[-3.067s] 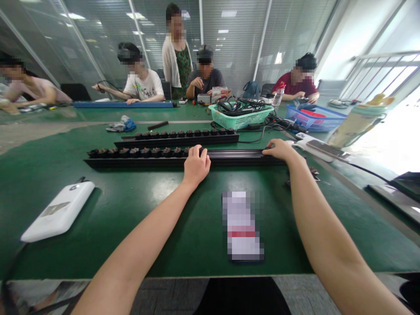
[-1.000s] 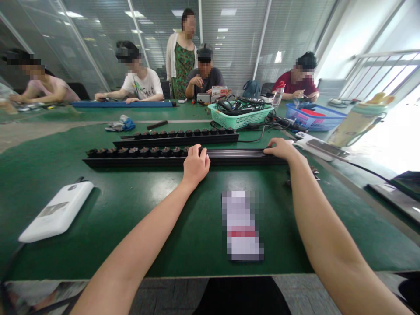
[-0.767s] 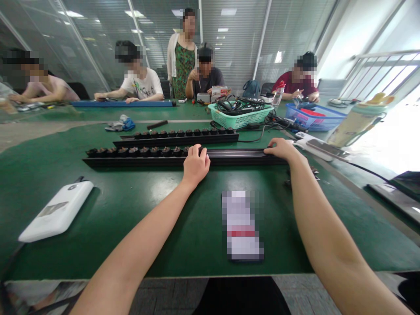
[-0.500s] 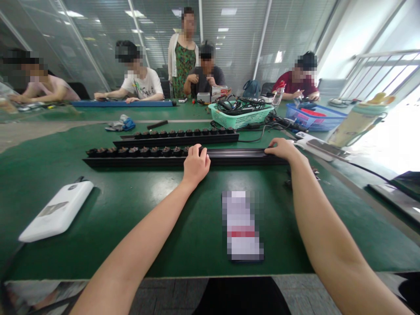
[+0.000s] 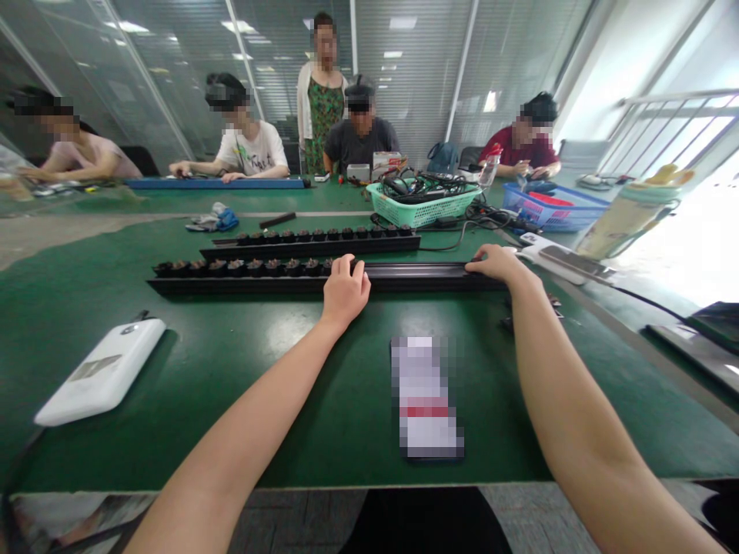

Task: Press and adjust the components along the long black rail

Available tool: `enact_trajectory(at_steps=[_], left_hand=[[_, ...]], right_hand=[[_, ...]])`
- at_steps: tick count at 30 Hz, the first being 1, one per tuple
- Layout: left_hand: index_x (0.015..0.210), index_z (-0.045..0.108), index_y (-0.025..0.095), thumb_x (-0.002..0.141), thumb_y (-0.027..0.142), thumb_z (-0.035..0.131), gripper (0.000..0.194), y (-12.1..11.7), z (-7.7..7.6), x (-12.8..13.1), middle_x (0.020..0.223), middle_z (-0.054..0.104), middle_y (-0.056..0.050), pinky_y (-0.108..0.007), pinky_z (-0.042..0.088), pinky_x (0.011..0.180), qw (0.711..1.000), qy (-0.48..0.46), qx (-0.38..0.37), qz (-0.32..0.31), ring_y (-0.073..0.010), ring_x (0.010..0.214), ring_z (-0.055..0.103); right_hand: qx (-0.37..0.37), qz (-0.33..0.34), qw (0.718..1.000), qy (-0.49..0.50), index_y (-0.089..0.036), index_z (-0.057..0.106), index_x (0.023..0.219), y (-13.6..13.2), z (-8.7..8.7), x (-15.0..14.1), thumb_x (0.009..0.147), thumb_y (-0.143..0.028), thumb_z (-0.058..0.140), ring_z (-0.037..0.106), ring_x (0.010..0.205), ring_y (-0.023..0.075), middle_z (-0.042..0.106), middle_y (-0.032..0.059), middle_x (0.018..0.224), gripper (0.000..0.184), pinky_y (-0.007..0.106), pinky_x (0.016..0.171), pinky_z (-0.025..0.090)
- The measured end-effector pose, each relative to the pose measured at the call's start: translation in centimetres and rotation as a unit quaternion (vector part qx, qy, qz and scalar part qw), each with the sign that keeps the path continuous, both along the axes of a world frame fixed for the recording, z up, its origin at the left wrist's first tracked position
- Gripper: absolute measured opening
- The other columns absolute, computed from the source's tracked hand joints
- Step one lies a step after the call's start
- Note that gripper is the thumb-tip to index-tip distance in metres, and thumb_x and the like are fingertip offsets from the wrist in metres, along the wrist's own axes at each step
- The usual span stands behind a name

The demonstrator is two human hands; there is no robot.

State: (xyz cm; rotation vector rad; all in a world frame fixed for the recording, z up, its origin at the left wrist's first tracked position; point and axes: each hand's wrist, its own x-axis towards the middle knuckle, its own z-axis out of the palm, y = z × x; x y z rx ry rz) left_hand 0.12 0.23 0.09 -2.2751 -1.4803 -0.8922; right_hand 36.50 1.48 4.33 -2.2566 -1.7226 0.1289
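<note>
A long black rail (image 5: 416, 275) lies across the green table (image 5: 242, 369), its left half filled with a row of small dark sockets (image 5: 242, 267). My left hand (image 5: 345, 291) rests at the rail's middle, fingers curled over the last socket in the row. My right hand (image 5: 495, 263) grips the rail's right end with fingers closed over it. A second black rail (image 5: 312, 241) with sockets lies just behind the first.
A white power bank (image 5: 101, 372) lies at the left and a blurred phone (image 5: 424, 396) between my arms. A green basket (image 5: 424, 201) of cables, a blue basket (image 5: 554, 208) and a white power strip (image 5: 563, 260) stand at the back right. Several people sit or stand across the table.
My hands and the rail have stayed put. The standing person across the table shifted slightly, and the seated person in grey lowered their hands.
</note>
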Motion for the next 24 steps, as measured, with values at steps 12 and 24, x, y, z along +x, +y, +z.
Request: enact_trajectory(at_steps=[12, 24], left_hand=[[0.129, 0.066, 0.016, 0.101, 0.028, 0.041, 0.039, -0.04, -0.03, 0.04, 0.137, 0.056, -0.019, -0.044, 0.059, 0.093, 1.000, 0.000, 0.010, -0.001, -0.0331, 0.129, 0.051], [0.130, 0.065, 0.015, 0.102, 0.028, 0.042, 0.039, -0.20, 0.16, 0.06, 0.139, 0.055, -0.019, -0.044, 0.058, 0.095, 1.000, 0.000, -0.007, 0.001, -0.0332, 0.131, 0.050]], right_hand=[[0.008, -0.007, 1.000, 0.000, -0.021, 0.071, 0.100, -0.30, 0.21, -0.26, 0.077, -0.045, 0.071, 0.069, 0.099, 0.0290, 0.075, 0.0097, 0.106, 0.033, 0.038, 0.088, 0.052], [0.008, -0.017, 1.000, -0.004, -0.021, 0.072, 0.102, -0.34, 0.25, -0.19, 0.076, -0.044, 0.072, 0.068, 0.099, 0.0288, 0.074, 0.0098, 0.105, 0.035, 0.038, 0.088, 0.052]])
